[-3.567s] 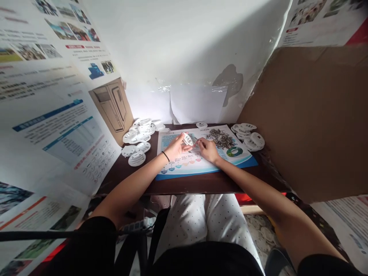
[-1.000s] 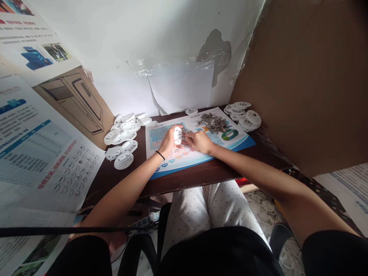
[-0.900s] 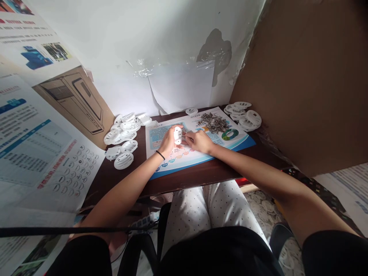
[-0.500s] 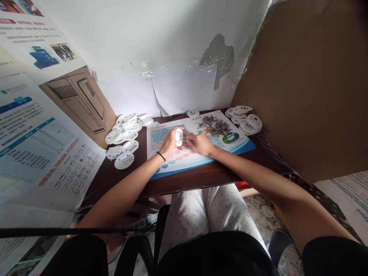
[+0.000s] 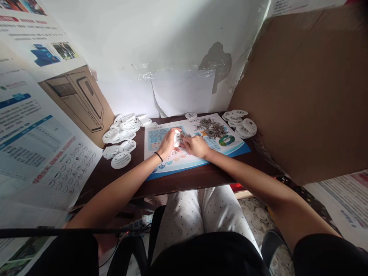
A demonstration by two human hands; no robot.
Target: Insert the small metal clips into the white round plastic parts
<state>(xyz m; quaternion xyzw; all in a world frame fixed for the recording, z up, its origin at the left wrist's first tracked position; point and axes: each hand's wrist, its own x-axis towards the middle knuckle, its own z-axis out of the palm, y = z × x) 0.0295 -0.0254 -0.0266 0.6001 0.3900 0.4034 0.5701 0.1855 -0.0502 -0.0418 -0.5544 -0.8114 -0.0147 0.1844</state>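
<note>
My left hand (image 5: 166, 146), with a black band at its wrist, is closed around a white plastic piece (image 5: 177, 138) with slots in its face and holds it tilted up. My right hand (image 5: 197, 146) is beside it, fingers pinched together at the piece's right side. Whatever is between those fingertips is too small to make out. Both hands are above a printed sheet (image 5: 212, 155) on the dark table (image 5: 184, 180). A pile of small metal parts (image 5: 213, 128) lies on the sheet, beyond my right hand.
Several white round slotted plastic pieces (image 5: 120, 160) lie at the left, with another stack (image 5: 246, 128) at the right. A single white piece (image 5: 191, 115) sits by the back wall. Cardboard panels (image 5: 299, 99) and printed papers (image 5: 43, 145) enclose the sides. More white pieces (image 5: 255, 212) lie below the table.
The whole view has shifted slightly. Both hands stay together at the white plastic piece, which appears turned a little; my right fingers remain against its side.
</note>
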